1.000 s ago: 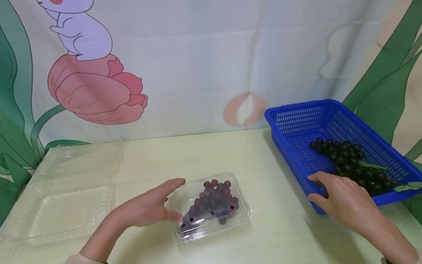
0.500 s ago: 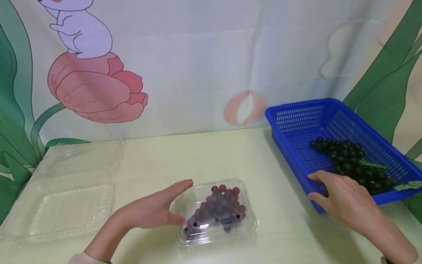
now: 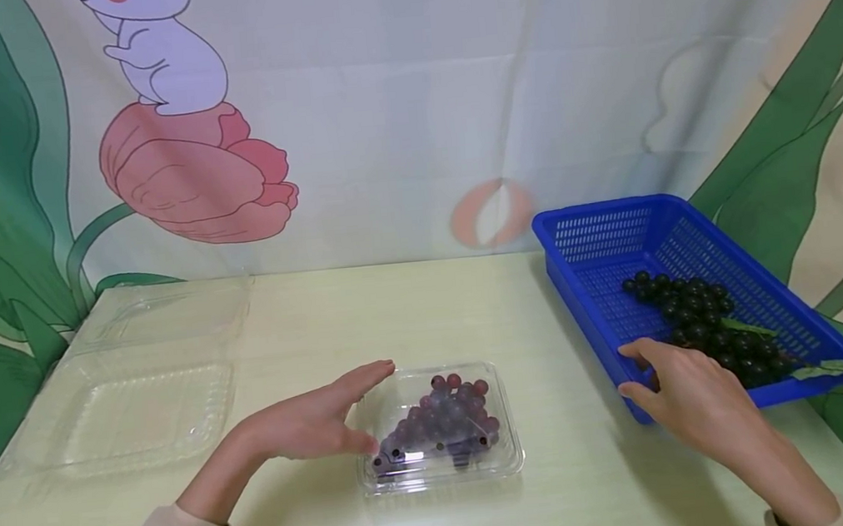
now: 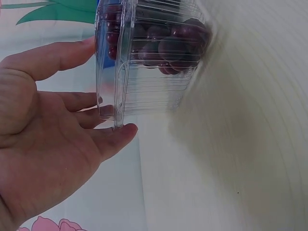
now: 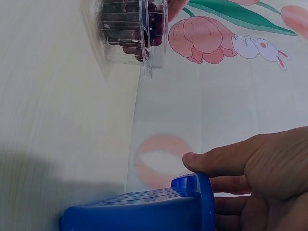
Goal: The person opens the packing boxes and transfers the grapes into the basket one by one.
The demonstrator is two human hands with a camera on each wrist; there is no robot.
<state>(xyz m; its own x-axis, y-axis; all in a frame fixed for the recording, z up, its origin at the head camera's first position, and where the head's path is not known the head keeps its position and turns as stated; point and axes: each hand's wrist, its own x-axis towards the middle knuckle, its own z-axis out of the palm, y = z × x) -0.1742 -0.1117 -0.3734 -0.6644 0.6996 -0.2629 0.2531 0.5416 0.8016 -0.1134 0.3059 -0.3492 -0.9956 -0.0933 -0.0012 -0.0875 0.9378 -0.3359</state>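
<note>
A clear clamshell box point(image 3: 436, 429) with a bunch of dark red grapes point(image 3: 446, 415) inside stands on the table, its lid down. My left hand point(image 3: 307, 419) is at its left side, fingers spread. The left wrist view shows the thumb and fingers of that hand point(image 4: 62, 106) touching the lid's edge. On the right, my right hand point(image 3: 689, 394) holds the rim of a blue basket point(image 3: 584, 315), where dark green-black grapes point(image 3: 697, 318) lie. In the right wrist view the thumb point(image 5: 216, 159) reaches over the rim, and the other fingers are partly hidden behind it.
An unfolded clear clamshell box point(image 3: 141, 413) lies on the table point(image 3: 306, 323) at the left. Behind the table hangs a printed cloth point(image 3: 395, 132) with flowers and a rabbit. A green leaf point(image 3: 837, 369) sticks out over the basket's near edge.
The box with the red grapes has shifted right and a little towards me and turned slightly; my left hand moved along with it. My right hand and the basket have stayed in place.
</note>
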